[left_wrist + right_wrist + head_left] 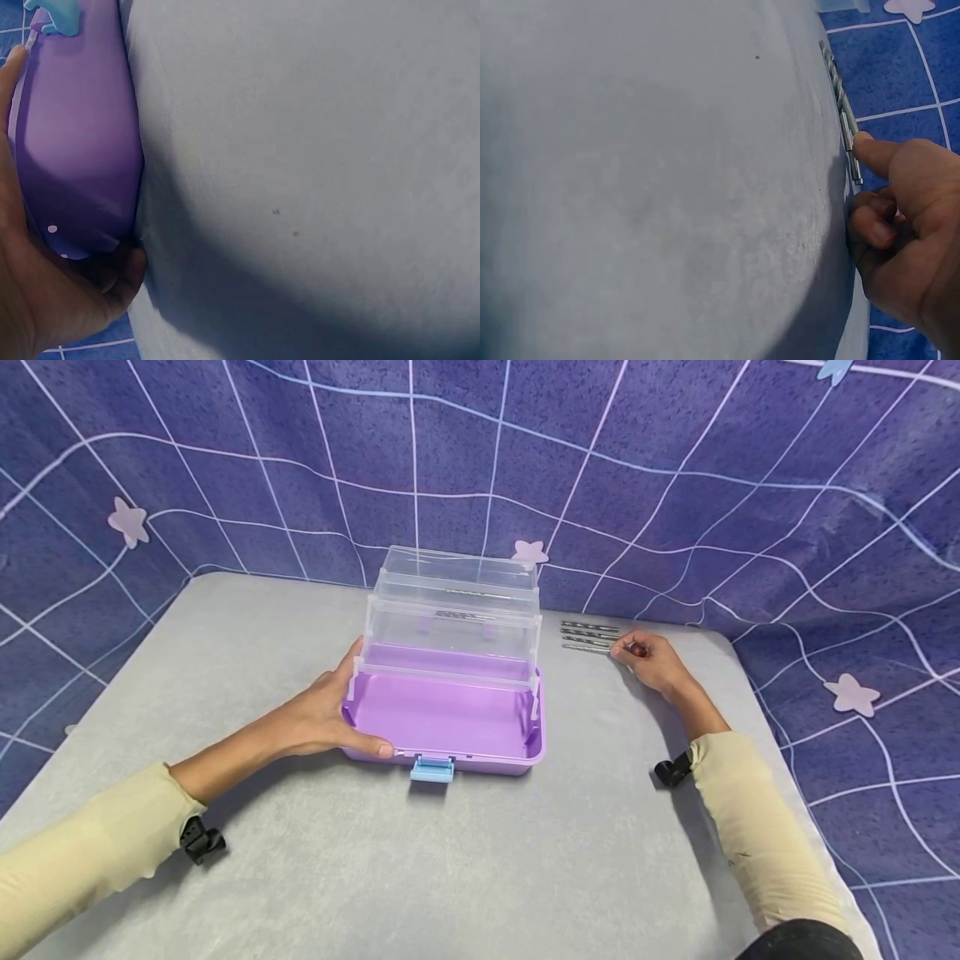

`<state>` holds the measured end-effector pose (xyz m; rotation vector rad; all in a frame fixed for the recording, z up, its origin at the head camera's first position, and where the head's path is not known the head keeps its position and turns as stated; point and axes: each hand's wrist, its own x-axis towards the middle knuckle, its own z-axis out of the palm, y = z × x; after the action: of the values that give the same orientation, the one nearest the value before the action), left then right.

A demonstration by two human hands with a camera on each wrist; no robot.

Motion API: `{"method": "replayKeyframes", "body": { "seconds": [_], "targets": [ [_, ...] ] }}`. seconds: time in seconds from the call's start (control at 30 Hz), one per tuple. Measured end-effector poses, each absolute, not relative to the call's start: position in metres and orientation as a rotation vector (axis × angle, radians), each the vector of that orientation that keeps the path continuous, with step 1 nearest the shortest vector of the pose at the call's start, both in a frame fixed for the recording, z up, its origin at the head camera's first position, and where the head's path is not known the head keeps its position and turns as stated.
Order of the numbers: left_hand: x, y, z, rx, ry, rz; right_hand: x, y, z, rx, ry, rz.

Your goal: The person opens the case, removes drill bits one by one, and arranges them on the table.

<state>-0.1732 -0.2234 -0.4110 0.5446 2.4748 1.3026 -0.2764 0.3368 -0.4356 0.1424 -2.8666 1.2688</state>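
A purple toolbox (442,767) with a light blue latch (432,768) stands open on the table, its clear tiered trays (450,635) raised. My left hand (318,710) grips its left front corner, thumb along the front rim and fingers around the side; the left wrist view shows fingertips (133,274) low against the end wall. To the toolbox's right, several drill bits (588,634) lie side by side. My right hand (652,660) pinches the end of the nearest drill bit (585,648), its other fingers curled. In the right wrist view the thumb (874,154) lies against the shank.
Thin metal drill bits (465,615) show through the clear plastic in the upper trays. The table (450,860) has a grey cloth surface. Behind it hangs a blue curtain (465,452) with a grid pattern and stars. A dark rounded object (802,942) shows at the bottom right.
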Motion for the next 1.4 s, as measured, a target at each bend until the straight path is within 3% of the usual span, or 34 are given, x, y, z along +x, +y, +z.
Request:
{"method": "replayKeyframes", "body": {
  "seconds": [0.7,1.4],
  "targets": [
    [-0.1712,-0.2232,-0.4096,0.568,2.474,1.334,-0.2791,0.3313,-0.4309,0.071,-2.940,1.141],
    [-0.1731,-0.2220,-0.4099,0.562,2.473,1.307,-0.2798,0.3352,-0.4266,0.022,-2.894,1.307]
  ]
}}
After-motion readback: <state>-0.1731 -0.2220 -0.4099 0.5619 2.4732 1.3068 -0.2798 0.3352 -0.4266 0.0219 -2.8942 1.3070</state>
